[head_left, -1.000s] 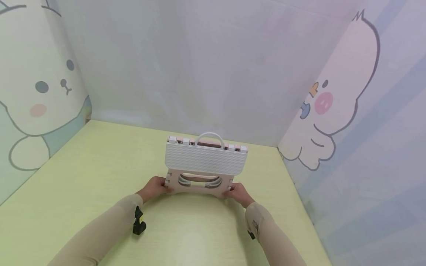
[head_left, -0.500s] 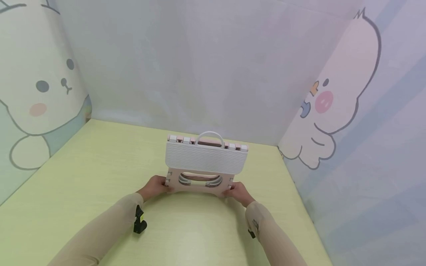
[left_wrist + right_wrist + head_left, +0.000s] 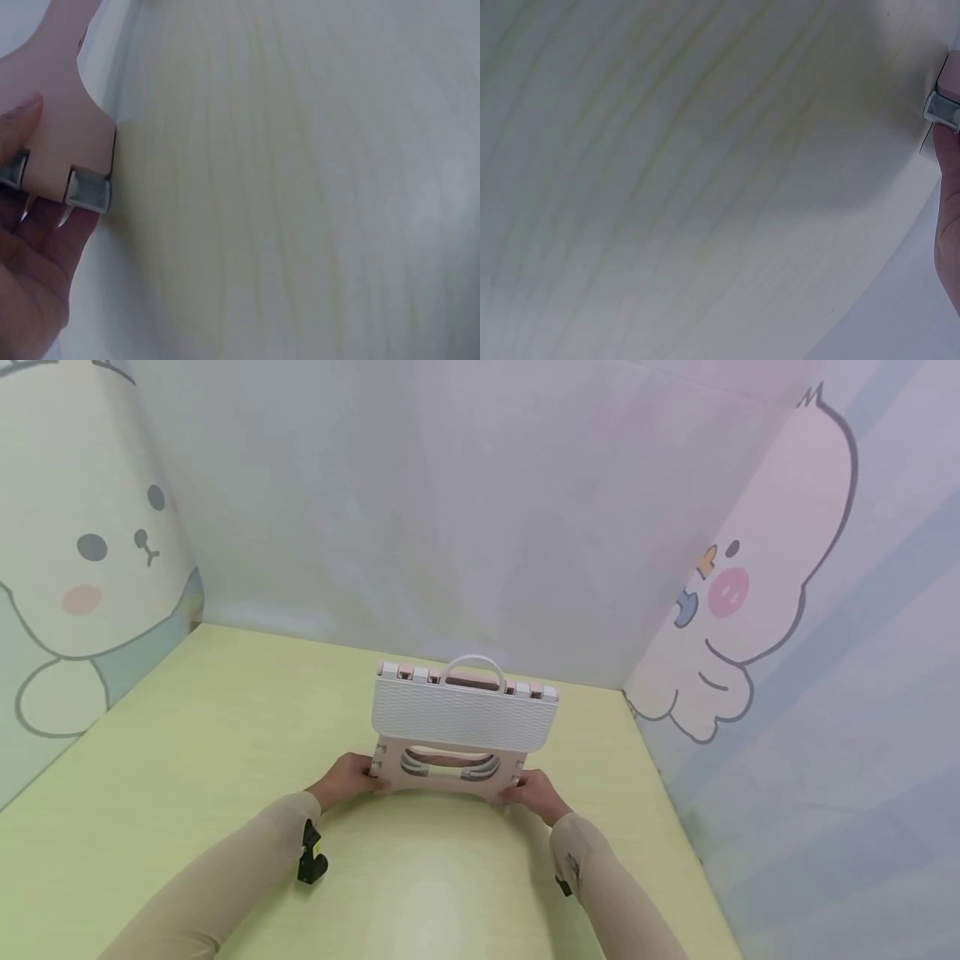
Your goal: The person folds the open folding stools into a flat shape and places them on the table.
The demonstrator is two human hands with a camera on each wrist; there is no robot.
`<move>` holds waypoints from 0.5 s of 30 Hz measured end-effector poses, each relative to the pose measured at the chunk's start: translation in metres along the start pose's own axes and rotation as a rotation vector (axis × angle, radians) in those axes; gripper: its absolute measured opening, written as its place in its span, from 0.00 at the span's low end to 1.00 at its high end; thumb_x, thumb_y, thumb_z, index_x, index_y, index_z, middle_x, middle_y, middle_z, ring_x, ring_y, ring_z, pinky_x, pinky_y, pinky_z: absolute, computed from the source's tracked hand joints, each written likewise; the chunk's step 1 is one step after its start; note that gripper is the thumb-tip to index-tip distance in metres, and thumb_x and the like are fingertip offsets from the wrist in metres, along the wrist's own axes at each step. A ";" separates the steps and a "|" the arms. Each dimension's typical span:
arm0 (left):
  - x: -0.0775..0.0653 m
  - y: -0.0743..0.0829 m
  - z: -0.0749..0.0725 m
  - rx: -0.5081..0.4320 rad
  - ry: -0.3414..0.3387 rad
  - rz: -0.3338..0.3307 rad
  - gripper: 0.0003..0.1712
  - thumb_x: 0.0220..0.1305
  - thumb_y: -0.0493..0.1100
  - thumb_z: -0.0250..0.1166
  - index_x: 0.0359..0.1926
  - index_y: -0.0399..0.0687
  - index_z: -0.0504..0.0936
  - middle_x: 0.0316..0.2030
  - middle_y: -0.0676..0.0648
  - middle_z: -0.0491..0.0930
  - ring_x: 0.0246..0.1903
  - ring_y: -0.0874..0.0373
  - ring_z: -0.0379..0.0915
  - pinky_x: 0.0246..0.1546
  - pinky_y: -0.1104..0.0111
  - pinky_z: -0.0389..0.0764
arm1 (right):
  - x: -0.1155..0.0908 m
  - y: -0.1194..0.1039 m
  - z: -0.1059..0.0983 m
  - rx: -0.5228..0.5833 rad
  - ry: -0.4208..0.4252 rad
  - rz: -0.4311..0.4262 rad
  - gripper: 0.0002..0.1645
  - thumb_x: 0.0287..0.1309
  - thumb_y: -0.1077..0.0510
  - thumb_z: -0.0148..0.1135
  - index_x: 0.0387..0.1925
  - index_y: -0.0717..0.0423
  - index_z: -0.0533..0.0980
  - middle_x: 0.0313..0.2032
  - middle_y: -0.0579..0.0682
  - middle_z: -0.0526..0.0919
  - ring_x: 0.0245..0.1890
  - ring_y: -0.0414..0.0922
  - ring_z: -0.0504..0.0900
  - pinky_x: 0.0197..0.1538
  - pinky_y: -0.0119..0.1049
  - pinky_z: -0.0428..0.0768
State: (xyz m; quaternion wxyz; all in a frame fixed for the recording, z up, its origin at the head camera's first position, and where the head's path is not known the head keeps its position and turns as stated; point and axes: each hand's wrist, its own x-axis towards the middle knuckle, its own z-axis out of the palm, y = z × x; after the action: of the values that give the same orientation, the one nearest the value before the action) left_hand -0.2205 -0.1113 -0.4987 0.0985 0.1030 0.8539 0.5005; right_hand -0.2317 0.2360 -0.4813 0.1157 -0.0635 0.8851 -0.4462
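Left hand (image 3: 347,779), right hand (image 3: 537,795) gripping stool (image 3: 463,715) sides, arms (image 3: 225,878) outstretched

stool (image 3: 463,714): 1 | grips (image 3: 347,778) (image 3: 538,795): 2 | sleeves (image 3: 236,877) (image 3: 611,881): 2 | cartoon figures (image 3: 105,510) (image 3: 780,535): 2 | table (image 3: 431,877): 1

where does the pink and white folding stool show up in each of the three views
Head: the folding stool is just below centre, between the left hand and the right hand.
Left wrist: part of it, a pink panel, at upper left.
Right wrist: only a pink corner at the right edge, above mid-height.
Shared landmark: the tabletop, in all three.
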 end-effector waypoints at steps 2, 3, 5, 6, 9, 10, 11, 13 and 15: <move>0.000 0.000 0.000 0.001 0.000 -0.001 0.13 0.55 0.35 0.70 0.37 0.27 0.83 0.29 0.42 0.84 0.26 0.58 0.69 0.29 0.66 0.74 | 0.000 0.000 0.000 0.003 -0.003 0.002 0.15 0.45 0.65 0.70 0.38 0.67 0.83 0.36 0.55 0.86 0.31 0.40 0.77 0.37 0.34 0.76; 0.000 0.000 0.001 0.000 0.000 -0.003 0.12 0.55 0.35 0.70 0.37 0.27 0.83 0.29 0.42 0.84 0.26 0.58 0.69 0.29 0.66 0.73 | 0.000 0.000 0.000 0.007 -0.005 0.004 0.15 0.45 0.65 0.70 0.38 0.67 0.83 0.36 0.55 0.86 0.31 0.40 0.77 0.37 0.34 0.76; -0.001 0.000 0.001 0.000 0.001 -0.005 0.12 0.55 0.35 0.70 0.37 0.27 0.83 0.29 0.42 0.84 0.26 0.58 0.69 0.29 0.66 0.73 | 0.000 0.000 0.000 0.008 -0.007 0.001 0.15 0.45 0.65 0.70 0.38 0.67 0.83 0.36 0.55 0.86 0.31 0.40 0.77 0.37 0.34 0.76; -0.001 0.000 0.001 -0.001 0.001 -0.005 0.12 0.55 0.35 0.70 0.37 0.27 0.83 0.29 0.42 0.84 0.26 0.58 0.69 0.29 0.66 0.73 | 0.000 0.000 0.000 0.008 -0.006 0.000 0.15 0.44 0.65 0.70 0.38 0.67 0.83 0.36 0.55 0.86 0.31 0.39 0.77 0.37 0.34 0.76; 0.000 0.000 0.001 -0.007 0.000 -0.009 0.12 0.55 0.35 0.69 0.37 0.28 0.83 0.29 0.42 0.84 0.26 0.58 0.69 0.29 0.66 0.73 | 0.001 0.000 0.000 0.006 -0.001 0.003 0.15 0.44 0.65 0.70 0.38 0.67 0.83 0.35 0.55 0.86 0.30 0.40 0.77 0.37 0.34 0.76; 0.000 0.000 0.001 -0.006 0.000 -0.007 0.12 0.55 0.35 0.69 0.37 0.28 0.83 0.29 0.42 0.84 0.26 0.58 0.69 0.29 0.66 0.73 | 0.001 0.000 0.000 0.004 0.003 0.006 0.15 0.43 0.65 0.70 0.37 0.66 0.83 0.35 0.55 0.86 0.30 0.40 0.77 0.37 0.34 0.76; 0.000 0.000 0.001 -0.005 0.000 -0.007 0.12 0.55 0.35 0.69 0.37 0.28 0.83 0.29 0.42 0.84 0.26 0.58 0.68 0.29 0.66 0.73 | 0.001 0.000 0.000 0.003 0.006 0.009 0.15 0.43 0.65 0.70 0.37 0.66 0.83 0.35 0.56 0.86 0.30 0.40 0.77 0.37 0.34 0.76; 0.000 0.001 0.000 0.002 0.001 -0.007 0.12 0.55 0.35 0.69 0.36 0.28 0.83 0.29 0.42 0.83 0.26 0.58 0.68 0.29 0.66 0.73 | 0.002 0.000 0.000 -0.004 0.013 0.010 0.15 0.42 0.65 0.69 0.37 0.66 0.83 0.36 0.56 0.86 0.31 0.40 0.77 0.37 0.34 0.76; 0.001 0.001 0.000 0.009 0.003 -0.008 0.11 0.55 0.35 0.69 0.36 0.28 0.83 0.29 0.42 0.83 0.26 0.58 0.68 0.29 0.67 0.73 | 0.003 0.001 0.000 -0.008 0.017 0.011 0.15 0.42 0.65 0.70 0.37 0.66 0.83 0.36 0.56 0.86 0.31 0.40 0.77 0.37 0.35 0.76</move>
State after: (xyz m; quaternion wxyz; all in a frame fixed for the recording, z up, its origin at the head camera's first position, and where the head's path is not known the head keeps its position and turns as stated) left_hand -0.2210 -0.1105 -0.4980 0.0988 0.0990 0.8567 0.4965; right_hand -0.2342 0.2358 -0.4821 0.1101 -0.0553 0.8882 -0.4426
